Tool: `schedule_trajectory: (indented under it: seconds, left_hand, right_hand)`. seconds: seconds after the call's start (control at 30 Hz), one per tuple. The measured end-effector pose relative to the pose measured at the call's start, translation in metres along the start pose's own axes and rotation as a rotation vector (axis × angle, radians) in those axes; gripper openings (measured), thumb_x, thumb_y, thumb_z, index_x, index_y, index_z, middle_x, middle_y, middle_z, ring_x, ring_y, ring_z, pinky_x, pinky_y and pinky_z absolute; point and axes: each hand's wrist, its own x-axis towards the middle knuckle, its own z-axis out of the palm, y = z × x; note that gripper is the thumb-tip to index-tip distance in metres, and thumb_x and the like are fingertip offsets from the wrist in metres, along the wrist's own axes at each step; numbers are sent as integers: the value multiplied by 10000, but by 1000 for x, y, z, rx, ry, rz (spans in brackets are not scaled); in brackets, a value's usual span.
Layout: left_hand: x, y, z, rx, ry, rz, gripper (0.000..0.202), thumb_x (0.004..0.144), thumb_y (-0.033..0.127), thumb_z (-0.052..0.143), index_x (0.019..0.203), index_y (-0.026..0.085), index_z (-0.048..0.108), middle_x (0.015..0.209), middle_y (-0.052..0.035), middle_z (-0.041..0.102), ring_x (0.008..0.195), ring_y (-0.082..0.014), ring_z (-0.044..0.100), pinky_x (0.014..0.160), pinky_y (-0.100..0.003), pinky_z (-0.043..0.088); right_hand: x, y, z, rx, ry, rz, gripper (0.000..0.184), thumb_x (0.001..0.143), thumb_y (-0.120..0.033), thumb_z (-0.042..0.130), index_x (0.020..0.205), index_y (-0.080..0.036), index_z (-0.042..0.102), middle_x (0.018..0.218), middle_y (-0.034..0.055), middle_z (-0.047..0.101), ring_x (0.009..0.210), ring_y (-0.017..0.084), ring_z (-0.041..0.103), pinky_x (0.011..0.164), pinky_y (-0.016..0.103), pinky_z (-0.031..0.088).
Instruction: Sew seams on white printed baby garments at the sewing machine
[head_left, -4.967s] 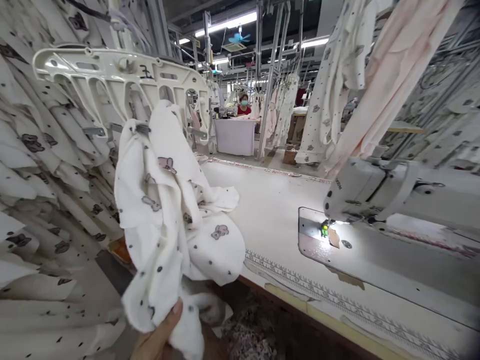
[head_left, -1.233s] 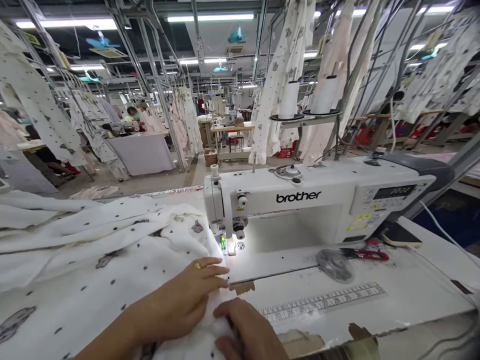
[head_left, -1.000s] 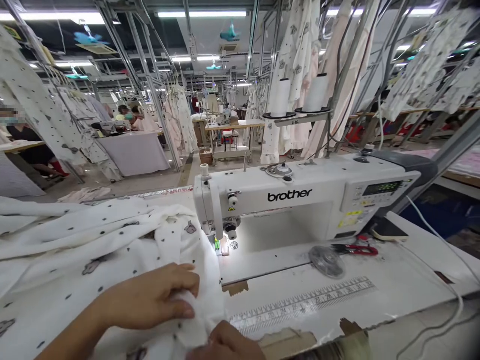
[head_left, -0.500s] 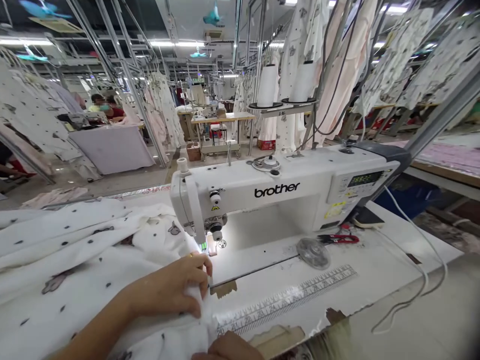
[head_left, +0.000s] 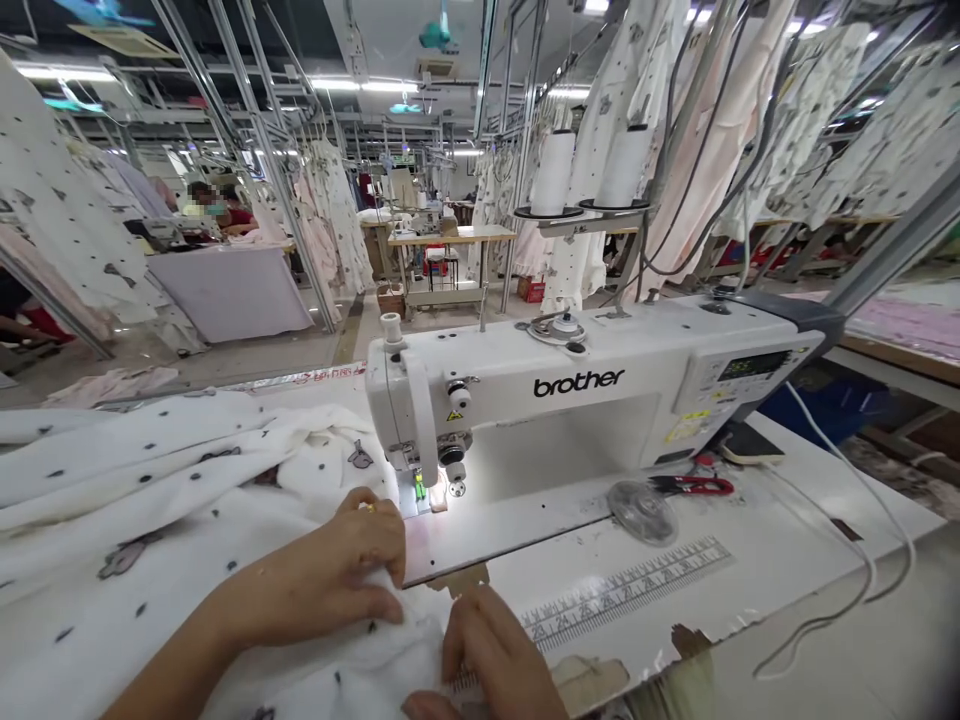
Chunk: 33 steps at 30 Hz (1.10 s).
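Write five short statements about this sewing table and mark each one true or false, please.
1. The left hand grips the white printed fabric. True.
2. The sewing machine reads "brother". True.
3. The right hand rests on top of the sewing machine. False: the right hand is low down, by the fabric's edge and the printed ruler.
4. Two white thread cones stand behind the sewing machine. True.
5. The red-handled snips lie on the fabric. False: the snips lie on the tabletop.
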Motion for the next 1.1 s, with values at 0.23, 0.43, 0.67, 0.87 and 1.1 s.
schedule_trajectory:
  seconds: [0.23,0.43,0.67,0.87,1.1]
  left_hand:
    - [-10,1,-9,-26,3,74,215,889,375,670,763,220,589,801,78,588,828,-118,564,1105,-315,151]
    - [-20,-3,-11,-4,24,7,158,892,361,654,834,229,591,864,51,587,1011,-165,531,1141,-339,134]
    - [-26,0,-6,-38,27,-8,86,814,203,649,846,221,571,841,58,572,898,-147,555,1162,-377,134]
    - [-19,2,6,-124,4,-146,289,669,318,831,894,244,665,936,32,618,945,-190,549,788,-247,416]
    - [-9,5,11,-142,31,-31,130,808,336,760,732,235,726,734,54,637,779,-129,575,801,-233,380]
  right_hand:
    - [31,-26,9,174,17,80,516,690,-345,830,1093,-225,531,1009,32,594,908,225,579,778,269,457]
    - [37,-30,14,275,5,171,208,708,-174,647,904,-201,583,759,-19,537,660,149,490,587,231,336]
    - [35,-23,22,587,52,297,143,686,-192,595,824,-155,602,726,-9,556,581,110,450,537,214,310]
    - [34,-25,21,586,145,310,106,675,-204,653,751,-150,604,715,11,612,579,117,502,533,209,334]
    - [34,-16,14,566,68,346,164,673,-243,744,718,-159,611,624,-32,538,544,97,438,509,194,317]
